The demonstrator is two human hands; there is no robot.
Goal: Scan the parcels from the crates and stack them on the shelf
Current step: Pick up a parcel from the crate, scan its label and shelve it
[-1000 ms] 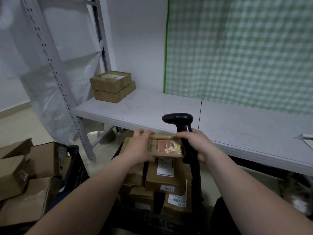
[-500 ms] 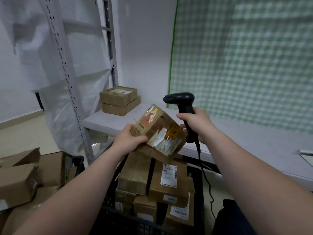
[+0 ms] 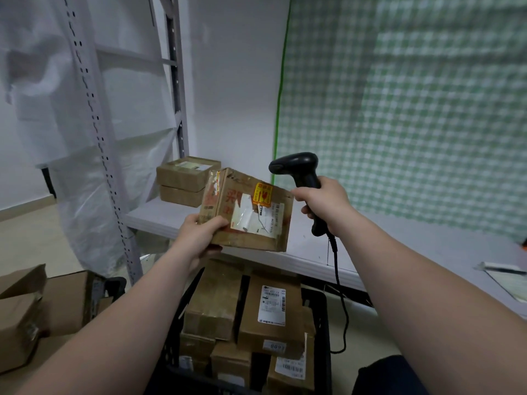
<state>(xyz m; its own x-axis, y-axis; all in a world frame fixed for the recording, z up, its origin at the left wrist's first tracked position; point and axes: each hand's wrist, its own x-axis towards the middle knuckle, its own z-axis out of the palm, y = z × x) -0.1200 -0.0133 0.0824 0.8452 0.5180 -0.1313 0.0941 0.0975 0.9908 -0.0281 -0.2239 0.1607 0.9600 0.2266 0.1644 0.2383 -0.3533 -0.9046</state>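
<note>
One parcel (image 3: pixel 251 212) from the black crate (image 3: pixel 323 309) is up for scanning. Within the last second the person has lifted it from low over the crate at 6 o'clock and turned it, so its torn white label and yellow sticker now face the camera. The left hand (image 3: pixel 199 235) has its fingers (image 3: pixel 212 250) grasping the lower-left corner, thumb on top. The right hand (image 3: pixel 325 201) is clenched round the handle of the corded scanner (image 3: pixel 299 169), raised to 2 o'clock of the parcel with its nose aimed left. Two stacked parcels (image 3: pixel 185 178) sit on the shelf (image 3: pixel 399 246) at 10 o'clock. With the label exposed, the scan looks imminent. More boxes wait in the crate, so the job appears far from over.
</note>
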